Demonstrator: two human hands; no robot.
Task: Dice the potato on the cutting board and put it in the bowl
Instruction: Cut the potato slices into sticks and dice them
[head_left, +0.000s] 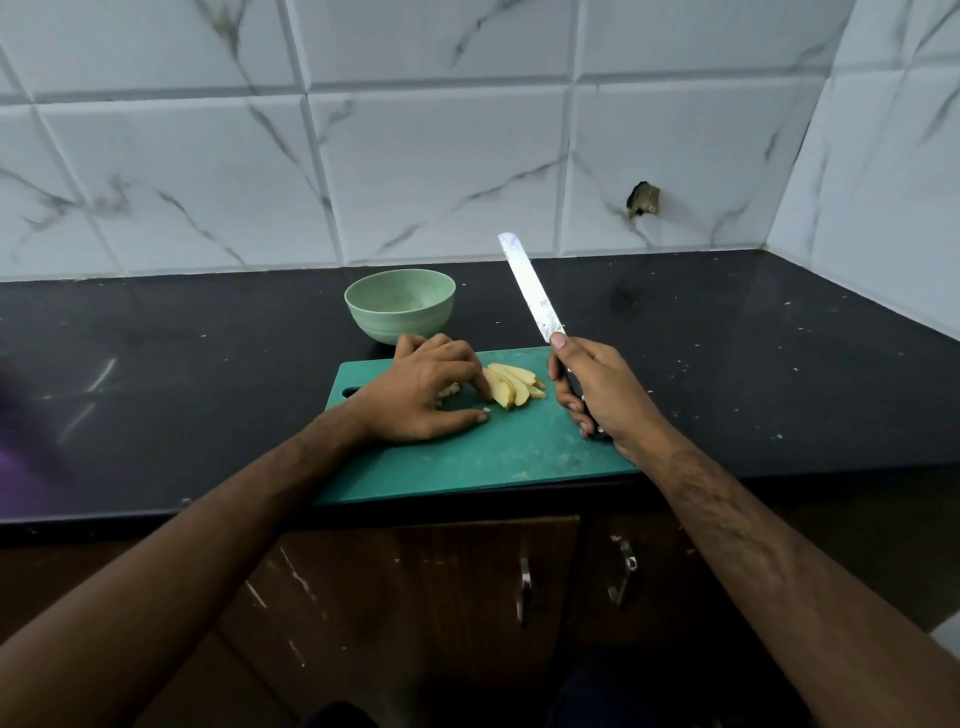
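We see a green cutting board (467, 447) on a black counter (727, 338), its near edge overhanging the counter's front. Sliced potato (511, 385) lies fanned near the board's centre, towards 12 o'clock. The left hand (426, 395) rests palm-down on the board at 9 o'clock from the slices, its fingers spread and nearly straight, one fingertip touching the nearest slice; a few small pale pieces beneath the palm may be cut potato, though they are largely hidden. The right hand (592, 389), at 3 o'clock from the slices, has its fingers wrapped round the dark handle of a knife (530, 288), blade raised towards 11 o'clock. A pale green bowl (400, 306) stands just beyond the board at 12 o'clock.
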